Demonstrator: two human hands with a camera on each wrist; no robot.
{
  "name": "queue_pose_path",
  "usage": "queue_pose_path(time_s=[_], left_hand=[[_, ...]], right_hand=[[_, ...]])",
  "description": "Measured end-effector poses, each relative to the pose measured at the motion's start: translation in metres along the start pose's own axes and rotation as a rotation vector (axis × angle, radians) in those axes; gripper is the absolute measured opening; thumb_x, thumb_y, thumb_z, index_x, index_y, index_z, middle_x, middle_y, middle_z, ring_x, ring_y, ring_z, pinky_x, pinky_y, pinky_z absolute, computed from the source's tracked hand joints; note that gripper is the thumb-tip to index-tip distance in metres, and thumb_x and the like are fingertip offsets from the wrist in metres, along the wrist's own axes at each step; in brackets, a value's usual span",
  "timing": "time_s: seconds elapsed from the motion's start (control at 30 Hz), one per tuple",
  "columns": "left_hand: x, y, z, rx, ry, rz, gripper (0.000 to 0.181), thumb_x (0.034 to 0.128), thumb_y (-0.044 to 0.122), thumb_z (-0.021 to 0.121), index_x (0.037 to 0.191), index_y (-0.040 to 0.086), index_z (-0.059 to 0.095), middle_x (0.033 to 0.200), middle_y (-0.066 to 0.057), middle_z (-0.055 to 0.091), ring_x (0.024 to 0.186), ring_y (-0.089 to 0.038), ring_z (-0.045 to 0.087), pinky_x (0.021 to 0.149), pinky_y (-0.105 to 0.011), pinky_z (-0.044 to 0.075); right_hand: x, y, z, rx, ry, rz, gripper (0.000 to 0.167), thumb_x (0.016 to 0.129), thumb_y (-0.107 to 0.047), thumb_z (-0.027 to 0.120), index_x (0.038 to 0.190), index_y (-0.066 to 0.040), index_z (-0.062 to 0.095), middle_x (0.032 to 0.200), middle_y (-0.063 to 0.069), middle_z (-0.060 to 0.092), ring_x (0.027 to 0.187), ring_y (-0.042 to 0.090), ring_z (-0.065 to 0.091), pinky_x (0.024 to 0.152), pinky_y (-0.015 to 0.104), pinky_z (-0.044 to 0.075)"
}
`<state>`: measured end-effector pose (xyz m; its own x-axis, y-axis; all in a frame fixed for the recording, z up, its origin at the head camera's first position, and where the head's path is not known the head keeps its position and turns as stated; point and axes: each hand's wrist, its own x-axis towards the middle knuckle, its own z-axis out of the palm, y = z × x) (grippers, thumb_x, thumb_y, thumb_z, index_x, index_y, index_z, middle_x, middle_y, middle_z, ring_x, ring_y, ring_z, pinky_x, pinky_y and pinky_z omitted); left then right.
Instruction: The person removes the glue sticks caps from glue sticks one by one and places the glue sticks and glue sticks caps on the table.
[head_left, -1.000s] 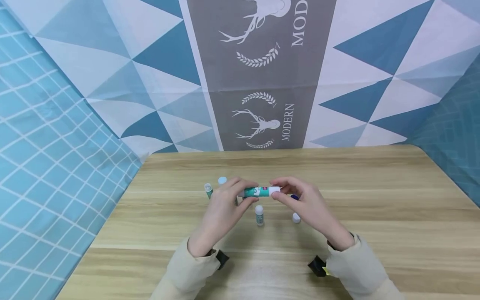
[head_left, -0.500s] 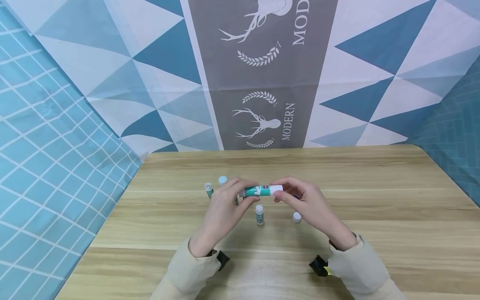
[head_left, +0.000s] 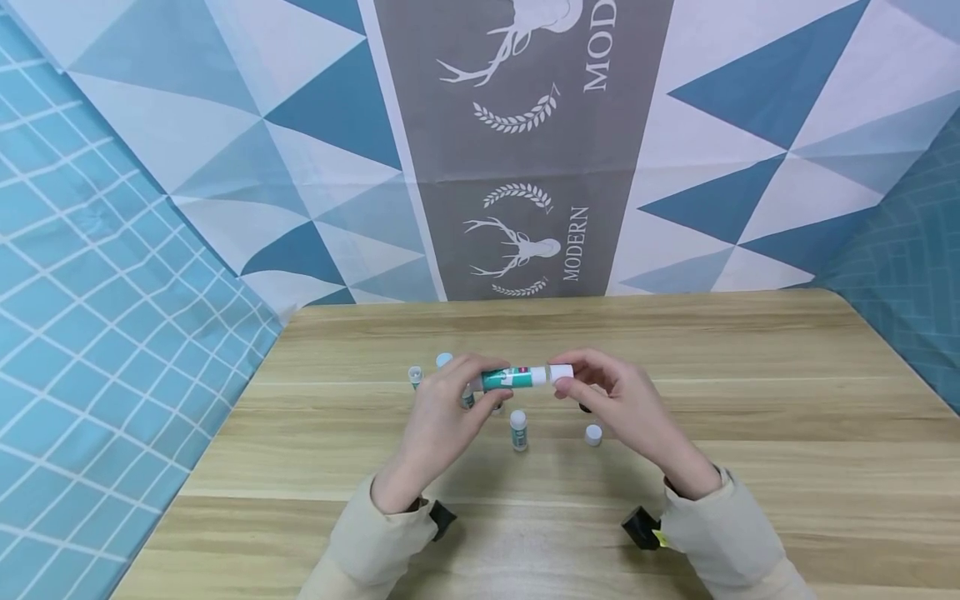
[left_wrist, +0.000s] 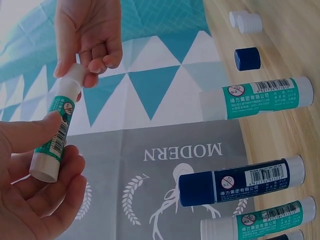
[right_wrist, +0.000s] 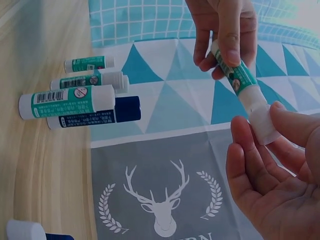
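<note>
My left hand [head_left: 444,421] grips the green and white body of a glue stick [head_left: 507,378], held nearly level above the table. The thumb and fingers of my right hand [head_left: 624,406] pinch its white cap [head_left: 560,372], and a thin gap shows between cap and body in the head view. In the right wrist view the cap [right_wrist: 263,126] is at the end of the stick's white neck. A green glue stick with a white top [head_left: 519,431] stands upright on the table below the hands.
Behind my left hand stand more glue sticks, one with an open-looking top [head_left: 416,375]. A dark blue glue stick [left_wrist: 240,182] stands among green ones. A loose white cap [head_left: 593,435] and a dark blue cap [left_wrist: 247,58] lie on the table [head_left: 750,400].
My right hand has moved slightly right with the cap, and a gap has opened between it and the stick. My left hand has shifted slightly left.
</note>
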<state>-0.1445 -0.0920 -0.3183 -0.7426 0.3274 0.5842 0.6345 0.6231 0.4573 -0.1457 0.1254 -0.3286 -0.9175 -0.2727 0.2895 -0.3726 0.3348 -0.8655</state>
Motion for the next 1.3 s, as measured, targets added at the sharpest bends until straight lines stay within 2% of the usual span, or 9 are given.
queue_pose_path(time_s=[0.27, 0.43, 0.6, 0.77, 0.87, 1.0, 1.07, 1.3], left_hand=[[-0.002, -0.003, -0.004, -0.032, -0.006, -0.042, 0.022, 0.0794, 0.016, 0.07, 0.101, 0.012, 0.064, 0.09, 0.003, 0.064, 0.068, -0.007, 0.052, 0.054, -0.02, 0.041], [-0.005, -0.01, -0.006, -0.026, -0.047, -0.083, 0.022, 0.0814, 0.016, 0.068, 0.102, 0.013, 0.062, 0.09, 0.005, 0.062, 0.065, -0.006, 0.045, 0.052, -0.019, 0.038], [-0.011, -0.019, -0.008, -0.002, -0.082, -0.131, 0.025, 0.0822, 0.014, 0.066, 0.107, 0.012, 0.061, 0.095, 0.004, 0.063, 0.071, -0.005, 0.049, 0.059, -0.022, 0.043], [-0.017, -0.027, -0.011, 0.017, -0.111, -0.192, 0.03, 0.0844, 0.015, 0.064, 0.114, 0.012, 0.061, 0.098, 0.002, 0.061, 0.063, -0.007, 0.045, 0.051, -0.02, 0.039], [-0.019, -0.032, -0.013, 0.028, -0.116, -0.213, 0.028, 0.0839, 0.014, 0.064, 0.112, 0.013, 0.062, 0.099, 0.001, 0.061, 0.068, -0.008, 0.049, 0.054, -0.02, 0.042], [-0.018, -0.039, -0.014, 0.055, -0.106, -0.237, 0.026, 0.0798, 0.009, 0.068, 0.105, 0.012, 0.064, 0.101, -0.004, 0.063, 0.084, -0.014, 0.057, 0.069, -0.03, 0.049], [-0.017, -0.043, -0.014, 0.061, -0.109, -0.26, 0.026, 0.0776, 0.007, 0.069, 0.103, 0.011, 0.064, 0.101, -0.006, 0.064, 0.086, -0.018, 0.059, 0.074, -0.036, 0.05], [-0.014, -0.05, -0.02, 0.084, -0.155, -0.376, 0.027, 0.0764, 0.008, 0.07, 0.101, 0.008, 0.059, 0.094, -0.007, 0.065, 0.075, -0.018, 0.059, 0.065, -0.031, 0.046]], right_hand=[[0.002, 0.002, -0.005, -0.036, 0.019, 0.006, 0.024, 0.085, -0.027, 0.062, 0.108, -0.02, 0.062, 0.085, -0.003, 0.063, 0.074, 0.011, 0.06, 0.06, 0.025, 0.045], [0.004, 0.008, -0.01, -0.114, 0.034, 0.021, 0.024, 0.086, -0.029, 0.061, 0.108, -0.019, 0.062, 0.086, -0.003, 0.063, 0.08, 0.012, 0.06, 0.065, 0.026, 0.044], [0.004, 0.016, -0.017, -0.19, 0.041, 0.029, 0.024, 0.087, -0.028, 0.06, 0.109, -0.017, 0.063, 0.087, -0.002, 0.062, 0.078, 0.013, 0.058, 0.064, 0.025, 0.042], [0.006, 0.023, -0.022, -0.26, 0.046, 0.044, 0.027, 0.086, -0.024, 0.062, 0.111, -0.015, 0.061, 0.087, 0.0, 0.061, 0.078, 0.014, 0.057, 0.064, 0.026, 0.044], [0.007, 0.026, -0.025, -0.304, 0.05, 0.058, 0.027, 0.086, -0.021, 0.062, 0.111, -0.012, 0.061, 0.09, 0.002, 0.062, 0.08, 0.016, 0.057, 0.068, 0.029, 0.045], [0.007, 0.032, -0.027, -0.341, 0.046, 0.077, 0.027, 0.086, -0.02, 0.062, 0.111, -0.01, 0.062, 0.093, 0.004, 0.064, 0.082, 0.018, 0.057, 0.073, 0.032, 0.046], [0.007, 0.035, -0.028, -0.355, 0.044, 0.083, 0.027, 0.087, -0.021, 0.061, 0.11, -0.009, 0.062, 0.093, 0.004, 0.064, 0.082, 0.018, 0.056, 0.072, 0.032, 0.045], [0.008, 0.049, -0.032, -0.408, 0.028, 0.097, 0.024, 0.086, -0.027, 0.062, 0.103, -0.011, 0.064, 0.081, 0.0, 0.058, 0.074, 0.015, 0.05, 0.064, 0.027, 0.041]])
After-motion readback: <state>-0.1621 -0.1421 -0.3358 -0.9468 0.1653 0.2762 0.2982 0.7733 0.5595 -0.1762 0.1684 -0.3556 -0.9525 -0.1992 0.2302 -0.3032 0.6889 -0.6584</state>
